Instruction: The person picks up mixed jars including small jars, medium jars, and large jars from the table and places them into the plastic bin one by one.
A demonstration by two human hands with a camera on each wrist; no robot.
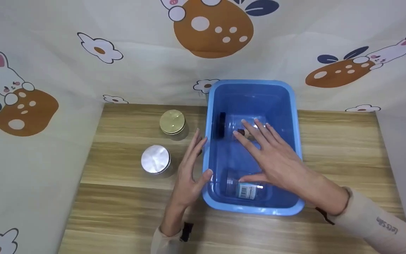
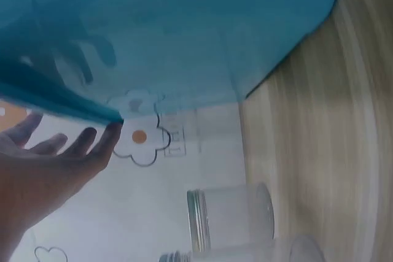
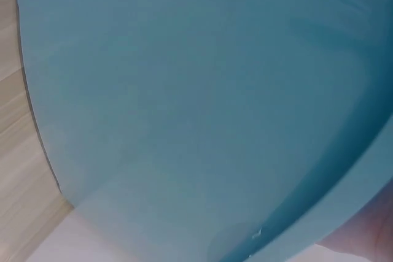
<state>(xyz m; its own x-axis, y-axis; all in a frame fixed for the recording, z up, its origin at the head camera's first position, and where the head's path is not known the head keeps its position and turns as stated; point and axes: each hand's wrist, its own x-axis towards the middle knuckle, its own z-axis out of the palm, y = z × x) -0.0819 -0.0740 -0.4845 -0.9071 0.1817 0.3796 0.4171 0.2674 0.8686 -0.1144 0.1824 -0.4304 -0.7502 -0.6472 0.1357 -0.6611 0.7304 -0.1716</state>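
Observation:
A deep blue plastic basin [image 1: 252, 211] stands on the wooden table. My left hand [image 1: 190, 173] is at its left side, fingers extended, thumb at the rim; in the left wrist view, the left fingertips [image 2: 113, 128] are right at the rim. Over the basin's opening, my right hand [image 1: 277, 158] spreads its fingers and holds nothing. Inside lie a clear container [image 1: 247, 190] with a barcode label, a black object [image 1: 221, 125] by the left wall, and a small brown-topped item [image 1: 241, 132] partly hidden by the right fingers. The right wrist view mostly shows the basin's outer wall [image 3: 184, 102].
Left of the basin stand two clear jars, one with a gold lid [image 1: 172, 121] and one with a silver lid [image 1: 155, 159]. A patterned cloth [image 1: 146, 67] with rabbits and flowers hangs behind the wooden table [image 1: 125, 197] and along its sides.

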